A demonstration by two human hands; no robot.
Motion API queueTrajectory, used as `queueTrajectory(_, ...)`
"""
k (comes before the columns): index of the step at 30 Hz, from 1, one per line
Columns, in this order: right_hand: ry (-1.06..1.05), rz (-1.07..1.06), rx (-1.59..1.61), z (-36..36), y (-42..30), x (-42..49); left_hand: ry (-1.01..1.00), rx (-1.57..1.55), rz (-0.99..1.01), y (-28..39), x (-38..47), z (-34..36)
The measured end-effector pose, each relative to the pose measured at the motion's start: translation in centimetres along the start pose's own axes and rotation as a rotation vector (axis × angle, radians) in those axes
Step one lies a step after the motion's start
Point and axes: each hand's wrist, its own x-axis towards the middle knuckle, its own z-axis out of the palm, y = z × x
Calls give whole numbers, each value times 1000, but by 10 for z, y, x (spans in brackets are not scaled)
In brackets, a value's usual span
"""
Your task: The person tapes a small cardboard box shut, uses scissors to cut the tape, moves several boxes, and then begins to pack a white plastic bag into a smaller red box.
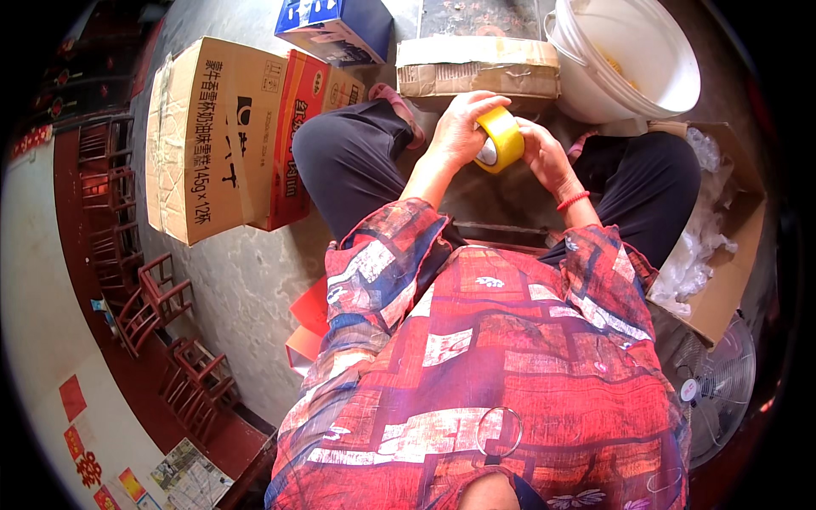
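Observation:
A roll of yellow packing tape is held up between my two hands, above the gap between my knees. My left hand grips it from the left, with the fingers over its upper edge and the thumb near the core. On the right side of the roll, the fingertips of my right hand press against the tape. A red beaded bracelet circles the right wrist. Just beyond the hands lies a closed cardboard box with taped, worn edges. Whether a tape end is lifted cannot be seen.
Cardboard cartons stand at left, with a blue box behind. At right are a white bucket, an open carton holding clear plastic bags, and a fan. Wooden chairs line the left wall.

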Motion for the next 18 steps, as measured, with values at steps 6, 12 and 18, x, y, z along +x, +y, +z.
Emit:
queueTrajectory(6, 58, 6, -25, -12, 10, 7, -25, 11, 4, -1, 0, 4)
queueTrajectory(12, 62, 18, -40, 0, 3, 1, -32, -82, -42, -10, 1, 5)
queueTrajectory(18, 129, -13, -94, 1, 5, 2, -40, -17, 19, -10, 1, 7)
